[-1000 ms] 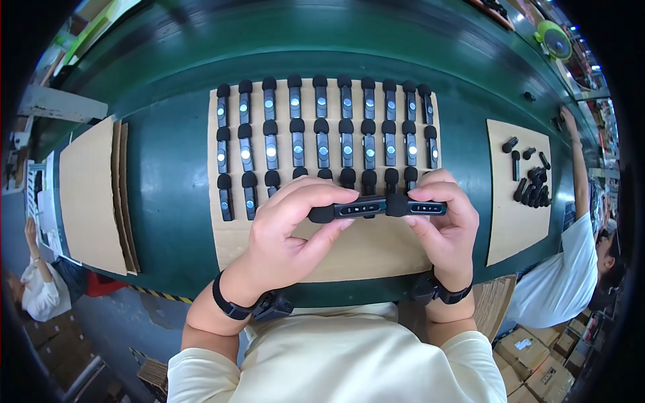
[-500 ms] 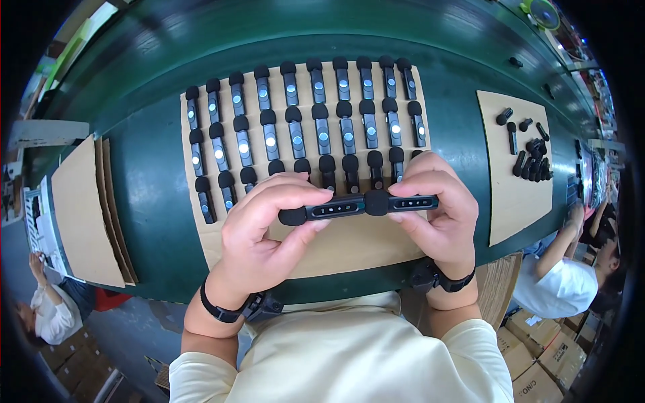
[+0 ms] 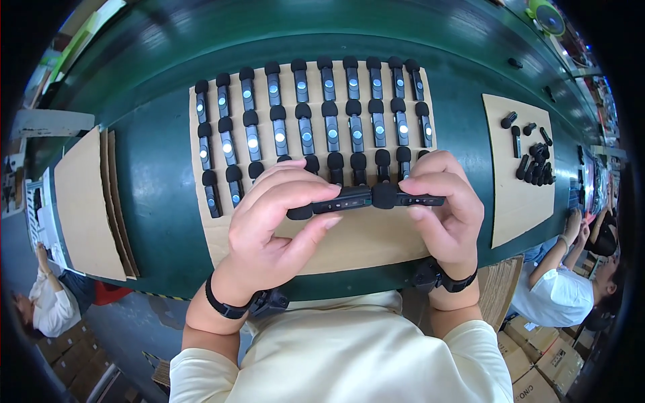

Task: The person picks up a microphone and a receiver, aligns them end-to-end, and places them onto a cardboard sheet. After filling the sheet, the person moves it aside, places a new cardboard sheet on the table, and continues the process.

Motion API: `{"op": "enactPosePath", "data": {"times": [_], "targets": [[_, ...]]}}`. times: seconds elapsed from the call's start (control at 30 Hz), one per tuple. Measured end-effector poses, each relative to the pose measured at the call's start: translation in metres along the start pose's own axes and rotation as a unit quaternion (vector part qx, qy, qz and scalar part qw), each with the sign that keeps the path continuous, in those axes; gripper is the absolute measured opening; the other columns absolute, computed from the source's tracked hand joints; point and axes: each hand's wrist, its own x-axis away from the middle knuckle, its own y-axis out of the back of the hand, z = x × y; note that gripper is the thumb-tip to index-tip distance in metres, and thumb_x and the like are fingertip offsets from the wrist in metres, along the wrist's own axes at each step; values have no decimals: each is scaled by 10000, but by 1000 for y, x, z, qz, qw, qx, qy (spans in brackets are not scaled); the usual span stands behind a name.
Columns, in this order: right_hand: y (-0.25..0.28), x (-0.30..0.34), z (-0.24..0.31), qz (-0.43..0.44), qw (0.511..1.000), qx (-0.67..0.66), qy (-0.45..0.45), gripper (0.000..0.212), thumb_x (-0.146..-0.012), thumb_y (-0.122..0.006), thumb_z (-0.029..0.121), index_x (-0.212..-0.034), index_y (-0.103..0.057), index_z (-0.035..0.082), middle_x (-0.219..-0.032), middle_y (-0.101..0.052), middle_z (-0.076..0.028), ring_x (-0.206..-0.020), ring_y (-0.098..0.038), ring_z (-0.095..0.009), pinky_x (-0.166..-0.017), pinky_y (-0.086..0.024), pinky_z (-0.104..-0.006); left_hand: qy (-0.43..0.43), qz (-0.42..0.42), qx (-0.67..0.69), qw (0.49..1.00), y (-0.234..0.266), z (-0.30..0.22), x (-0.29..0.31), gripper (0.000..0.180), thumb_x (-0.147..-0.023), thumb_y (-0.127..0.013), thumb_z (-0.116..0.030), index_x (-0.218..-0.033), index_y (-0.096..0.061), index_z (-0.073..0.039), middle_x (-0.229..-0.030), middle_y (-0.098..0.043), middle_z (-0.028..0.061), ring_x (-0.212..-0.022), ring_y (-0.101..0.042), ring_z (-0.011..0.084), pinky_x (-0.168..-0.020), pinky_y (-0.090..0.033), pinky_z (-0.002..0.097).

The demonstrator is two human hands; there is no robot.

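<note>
The left mic (image 3: 348,201) and the right mic (image 3: 403,199) are both black, and I have them up in front of me, end to end. The soft round tip of the right mic is up against the end of the left mic. My left hand (image 3: 269,225) pinches the left mic between thumb and finger. My right hand (image 3: 450,215) pinches the right mic the same way. Both mics are over a brown board (image 3: 363,245). On the board are 3 rows of mics (image 3: 332,134), soft tips away from me, and many show a shiny round spot. My hands hide part of the row nearest me. I have a black band (image 3: 460,283) on each wrist. The board lies on a green counter (image 3: 164,174). To the left are brown sheets (image 3: 87,208). To the right, a small board (image 3: 517,215) has a messy pile of mics (image 3: 537,164). A person (image 3: 561,295) in a white top is past it.
</note>
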Motion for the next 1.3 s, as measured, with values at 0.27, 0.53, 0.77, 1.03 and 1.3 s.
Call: {"op": "enactPosePath", "data": {"times": [0.27, 0.53, 0.77, 1.03, 1.3], "targets": [[-14, 8, -4, -88, 978, -183, -39, 294, -745, -709, -58, -1032, -653, -21, -1015, -603, -154, -908, -585, -233, -793, -480, -313, -32, 18, -60, 998, 1, 2, -2, 343, -700, -706, 88, -1029, -662, -1, -982, -686, 117, -931, -645, 294, -929, -468, 445], [0, 3, -4, 41, 997, 31, 63, 377, -750, -699, -57, -1115, -620, -6, -1018, -594, -154, -891, -579, -231, -761, -477, -316, 18, 22, 59, 998, -10, 8, 3, 357, -705, -654, 124, -1028, -633, -28, -1012, -689, 119, -975, -638, 285, -945, -456, 431], [-23, 7, 2, 29, 999, 32, 27, 255, -795, -670, -19, -1047, -639, 7, -959, -606, -136, -834, -567, -223, -739, -451, -312, 48, 40, 93, 994, -19, 8, 8, 356, -708, -656, 119, -1025, -634, -41, -1027, -686, 116, -982, -637, 273, -894, -487, 388], [-22, -1, 20, 63, 992, 47, 99, 382, -723, -738, -40, -1084, -634, 28, -952, -645, -112, -789, -614, -273, -690, -478, -359, -61, 56, -46, 995, -6, -14, 5, 389, -713, -685, 45, -1098, -646, 7, -1010, -664, 122, -933, -638, 281, -828, -512, 386], [-75, 17, 30, 111, 991, 52, 53, 288, -751, -731, -16, -1013, -621, 28, -970, -659, -102, -787, -633, -282, -697, -495, -355, -38, 25, -188, 981, 43, -26, 71, 441, -694, -716, 5, -1129, -646, -12, -931, -663, 117, -861, -644, 297, -766, -525, 400]]}}
